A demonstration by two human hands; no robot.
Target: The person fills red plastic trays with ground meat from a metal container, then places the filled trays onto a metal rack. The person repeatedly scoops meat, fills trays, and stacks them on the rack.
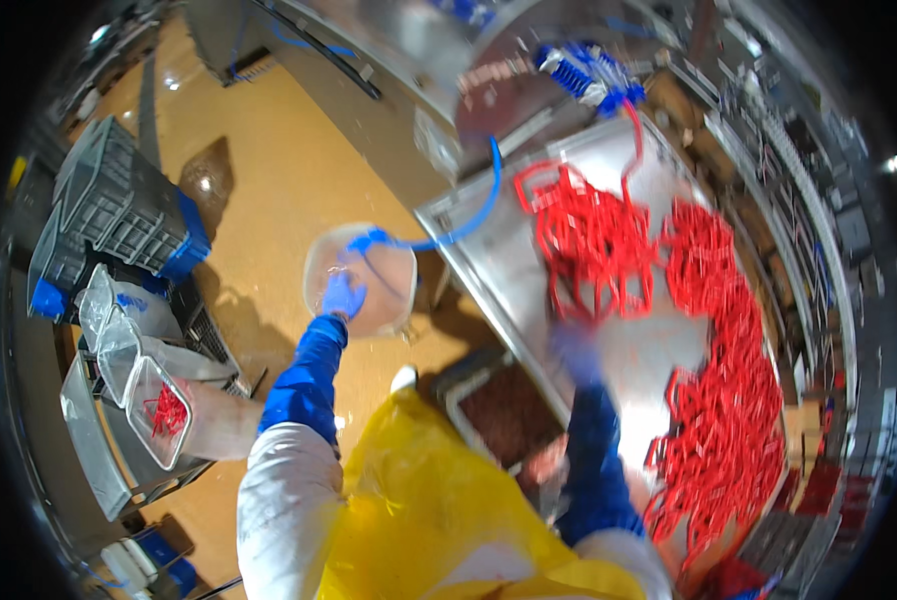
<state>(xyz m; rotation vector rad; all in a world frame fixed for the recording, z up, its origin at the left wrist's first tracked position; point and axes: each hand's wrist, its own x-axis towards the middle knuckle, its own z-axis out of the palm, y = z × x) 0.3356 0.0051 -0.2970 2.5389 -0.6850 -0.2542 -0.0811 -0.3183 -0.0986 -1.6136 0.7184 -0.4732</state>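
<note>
My left hand (343, 294), in a blue glove, is over a translucent plastic tub (310, 277) of cloudy liquid, its fingers apart. Beside its fingertips a blue hose (467, 229) runs into the tub from the metal equipment above. My right hand (577, 352), gloved and badly blurred, is over the stainless steel table (486, 262), just below a tangled heap of red casing-like strands (595, 240); whether it touches or holds any is unclear. A larger heap of red strands (726, 420) lines the table's right side. One red strand (632, 150) runs up to a blue-and-metal mechanism (591, 75).
At left are stacked grey crates (130, 217) and clear plastic bins (220, 420), one with red pieces inside. A tub of dark red material (460, 409) stands beside the table's near left edge. Shelving (816, 247) runs along the right. The floor (268, 150) looks wet.
</note>
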